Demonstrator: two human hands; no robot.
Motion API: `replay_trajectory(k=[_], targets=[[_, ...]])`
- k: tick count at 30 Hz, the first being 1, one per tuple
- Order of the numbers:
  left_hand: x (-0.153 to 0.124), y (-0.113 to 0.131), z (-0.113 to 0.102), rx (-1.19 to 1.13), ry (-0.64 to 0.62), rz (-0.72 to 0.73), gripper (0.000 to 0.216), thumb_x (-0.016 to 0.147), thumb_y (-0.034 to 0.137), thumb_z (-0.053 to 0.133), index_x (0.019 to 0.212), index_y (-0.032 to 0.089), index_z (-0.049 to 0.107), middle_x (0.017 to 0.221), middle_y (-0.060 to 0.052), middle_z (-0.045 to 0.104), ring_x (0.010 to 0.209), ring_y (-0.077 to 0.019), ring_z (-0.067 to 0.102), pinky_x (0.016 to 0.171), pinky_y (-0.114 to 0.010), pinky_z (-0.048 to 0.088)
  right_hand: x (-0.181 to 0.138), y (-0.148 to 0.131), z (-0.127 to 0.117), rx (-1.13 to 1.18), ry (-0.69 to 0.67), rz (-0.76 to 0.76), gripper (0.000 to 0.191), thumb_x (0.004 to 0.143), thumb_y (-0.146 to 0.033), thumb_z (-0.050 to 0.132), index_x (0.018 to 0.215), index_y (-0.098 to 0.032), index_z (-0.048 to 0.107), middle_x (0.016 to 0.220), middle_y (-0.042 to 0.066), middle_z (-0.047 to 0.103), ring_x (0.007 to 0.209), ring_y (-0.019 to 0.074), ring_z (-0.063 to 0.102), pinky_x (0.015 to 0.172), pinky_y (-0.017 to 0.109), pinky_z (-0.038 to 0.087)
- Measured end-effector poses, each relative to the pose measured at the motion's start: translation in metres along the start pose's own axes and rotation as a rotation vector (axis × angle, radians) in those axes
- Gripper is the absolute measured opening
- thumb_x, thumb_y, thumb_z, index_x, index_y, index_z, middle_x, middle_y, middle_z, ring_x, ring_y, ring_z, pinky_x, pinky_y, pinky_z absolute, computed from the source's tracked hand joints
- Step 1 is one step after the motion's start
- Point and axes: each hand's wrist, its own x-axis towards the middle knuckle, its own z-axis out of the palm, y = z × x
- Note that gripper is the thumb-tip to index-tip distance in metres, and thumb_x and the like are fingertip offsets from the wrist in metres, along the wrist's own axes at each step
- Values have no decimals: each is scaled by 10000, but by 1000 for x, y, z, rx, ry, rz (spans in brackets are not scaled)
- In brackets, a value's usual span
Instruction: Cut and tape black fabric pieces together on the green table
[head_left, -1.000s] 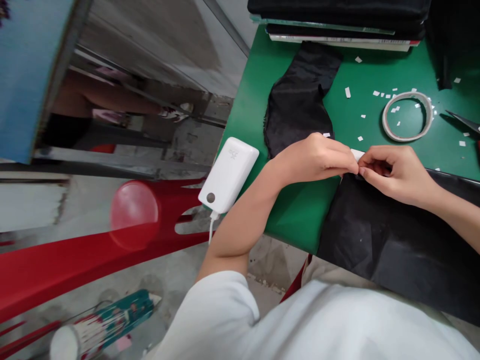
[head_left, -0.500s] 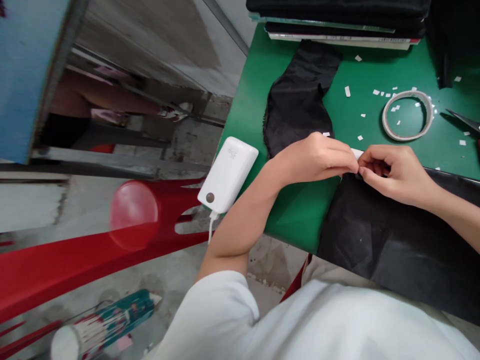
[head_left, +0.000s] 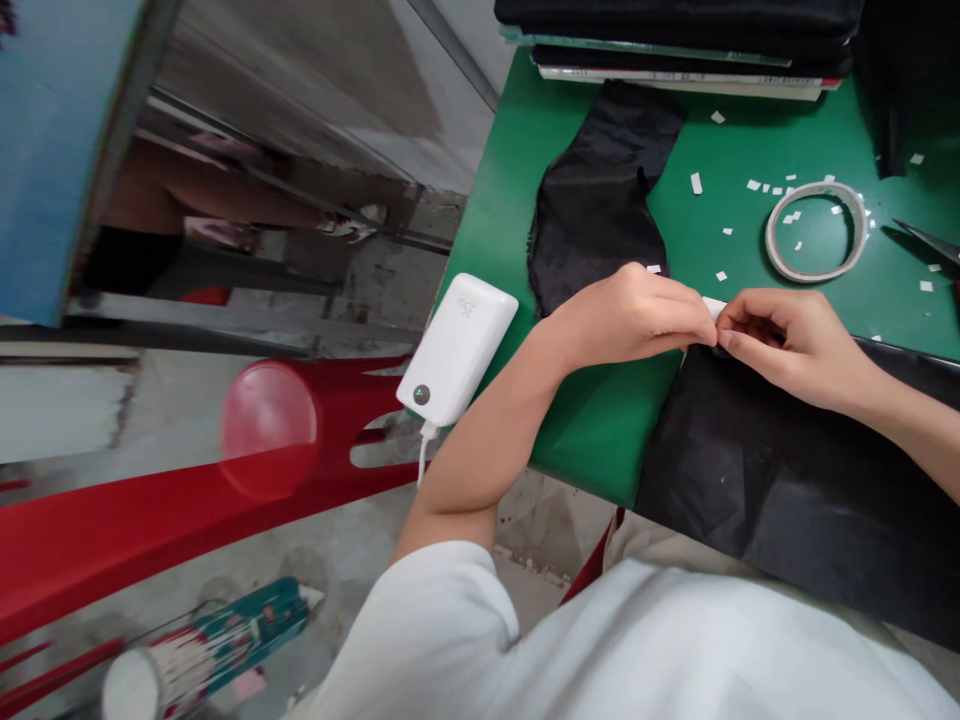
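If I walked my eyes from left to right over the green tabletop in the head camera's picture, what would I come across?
White power bank → the person's left hand → small white piece → right hand → scissors, partly cut off at the edge.

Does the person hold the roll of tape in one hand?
No, the roll of tape lies on the green table, while the left hand and right hand meet at the edge of the black sheet.
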Motion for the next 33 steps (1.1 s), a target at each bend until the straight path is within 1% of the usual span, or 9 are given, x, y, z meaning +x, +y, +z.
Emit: replay_trajectory(k=[4, 10, 16, 24, 28, 33], targets=[[0, 0, 0, -12, 45, 49, 263, 992, 240, 493, 901, 203, 737, 895, -24, 787, 814, -90, 729, 686, -164, 490, 0, 0, -1, -1, -15, 1, 87, 784, -199, 551, 727, -211, 616, 549, -37, 479, 473, 107, 387, 473, 256, 300], [0, 0, -1, 2, 5, 23, 264, 992, 239, 492, 912, 206, 741, 904, -34, 789, 818, -96, 730, 688, -172, 493, 0, 0, -2, -33, -35, -7, 78, 777, -198, 550, 735, -210, 615, 554, -38, 491, 476, 115, 405, 488, 270, 309], [0, 0, -1, 23, 36, 58, 287, 1000, 244, 477, 901, 196, 742, 893, -31, 788, 801, -89, 726, 675, -166, 484, 1, 0, -2, -46, -29, -15, 76, 773, -182, 551, 727, -208, 606, 555, -41, 487, 475, 112, 396, 490, 270, 311], [0, 0, -1, 27, 34, 44, 317, 1010, 259, 456, 895, 201, 746, 896, -14, 789, 814, -81, 729, 676, -153, 485, 0, 1, -2, 7, -26, -3, 104, 795, -213, 546, 726, -201, 622, 551, -42, 484, 479, 104, 370, 481, 258, 294], [0, 0, 0, 6, 27, 38, 298, 1004, 252, 474, 897, 202, 747, 898, -23, 791, 816, -88, 731, 681, -156, 493, 1, 2, -1, 3, -31, 2, 104, 789, -218, 543, 730, -197, 626, 547, -43, 472, 480, 105, 371, 481, 258, 294], [0, -1, 0, -28, 40, 56, 252, 986, 213, 507, 898, 195, 742, 886, -43, 790, 809, -97, 732, 687, -161, 493, 1, 2, 0, -33, -15, -31, 88, 764, -183, 539, 720, -197, 613, 533, -48, 446, 473, 103, 358, 482, 255, 284]])
